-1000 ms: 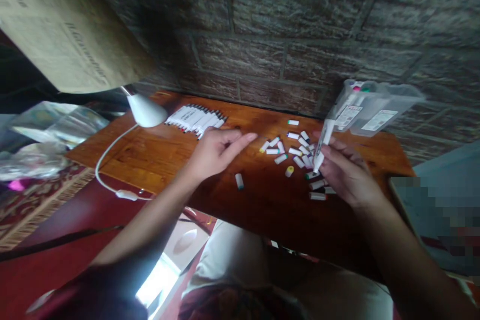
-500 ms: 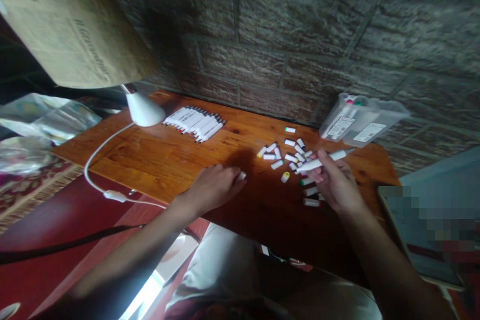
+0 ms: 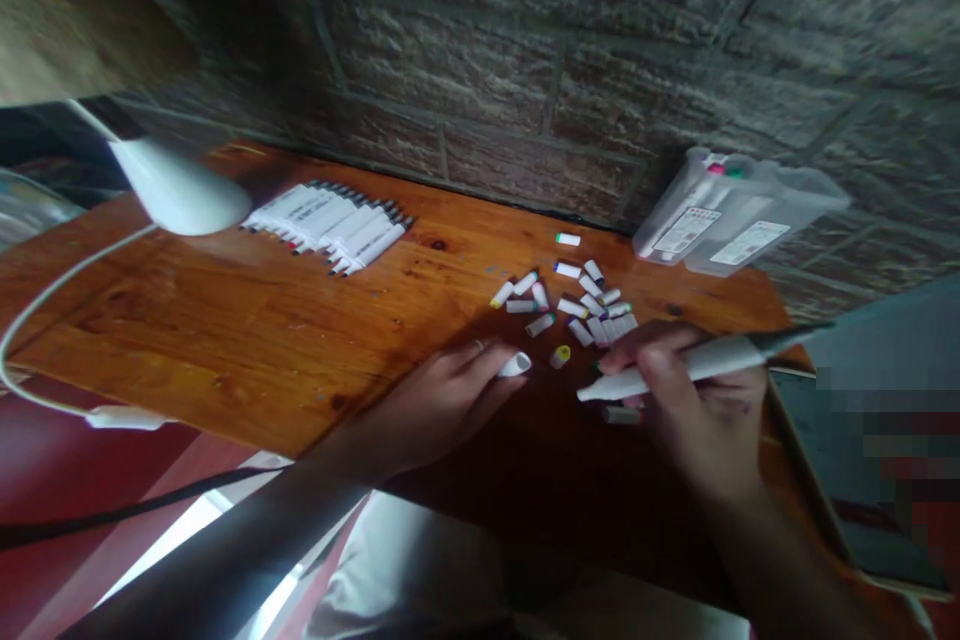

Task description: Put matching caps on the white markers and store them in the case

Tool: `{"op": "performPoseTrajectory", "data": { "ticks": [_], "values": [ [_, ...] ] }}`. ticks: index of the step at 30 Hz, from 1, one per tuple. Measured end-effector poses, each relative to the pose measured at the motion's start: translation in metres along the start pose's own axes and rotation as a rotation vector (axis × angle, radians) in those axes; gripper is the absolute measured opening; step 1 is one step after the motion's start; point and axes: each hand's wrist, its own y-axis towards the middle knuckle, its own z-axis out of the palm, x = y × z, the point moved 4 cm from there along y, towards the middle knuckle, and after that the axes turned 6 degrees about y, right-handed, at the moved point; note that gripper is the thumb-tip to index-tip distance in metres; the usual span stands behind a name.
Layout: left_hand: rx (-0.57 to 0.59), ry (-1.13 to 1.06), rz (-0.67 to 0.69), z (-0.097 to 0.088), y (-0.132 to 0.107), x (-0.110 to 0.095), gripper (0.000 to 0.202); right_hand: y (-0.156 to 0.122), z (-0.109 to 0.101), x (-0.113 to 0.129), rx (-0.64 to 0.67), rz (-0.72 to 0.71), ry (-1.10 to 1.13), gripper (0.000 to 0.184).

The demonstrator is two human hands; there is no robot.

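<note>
Marker [image 3: 712, 358], white-bodied and dark at its far end, lying almost level across the right hand [image 3: 697, 420], pale blunt end pointing left, dark end jutting out past the hand to the right. Right fingers wrapped close round the barrel, holding it firmly. Raised just above the near right part of the wooden table [image 3: 225, 340], over a shadowed patch of the wood. Left hand [image 3: 442, 400] low on the tabletop just beside, palm down, fingers curled in, fingertips closed narrowly on a small white cap [image 3: 516, 365]. Pinched cap and the marker's pale end near each other but apart. Between them and a little further back, a yellow-ended cap [image 3: 559, 357] alone on the wood; just below the marker's pale end, a stray cap [image 3: 621, 414] lying flat. Behind both hands, a scatter of caps [image 3: 585, 305], white with coloured ends, several touching. Further back on the right, close against the brick wall [image 3: 525, 70], a clear plastic box [image 3: 739, 210] with labels on its side and a few coloured tops showing inside. At the back left, well apart from the hands, a tidy row of markers [image 3: 330, 225] laid side by side, dark ends in line. Left of that row, a white lamp [image 3: 176, 190], its white cable [image 3: 45, 290] looping across the table's left part.
</note>
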Motion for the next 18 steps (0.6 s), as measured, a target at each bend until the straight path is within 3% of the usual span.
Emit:
{"op": "performPoseTrajectory", "data": {
  "ticks": [4, 13, 15, 18],
  "values": [
    [-0.004, 0.050, 0.001, 0.002, 0.002, 0.000, 0.023, -0.001, 0.002, -0.002, 0.025, 0.020, -0.153, 0.010],
    [0.015, 0.013, 0.050, -0.002, 0.004, -0.004, 0.022, -0.002, 0.020, -0.005, 0.202, -0.105, -0.328, 0.007],
    [-0.020, -0.018, 0.048, -0.006, 0.002, -0.005, 0.017, 0.000, 0.011, -0.003, 0.129, -0.171, -0.423, 0.009],
    [-0.063, -0.069, 0.040, -0.011, -0.001, -0.006, 0.011, 0.004, -0.012, -0.005, -0.110, -0.207, -0.570, 0.010]
  ]
}}
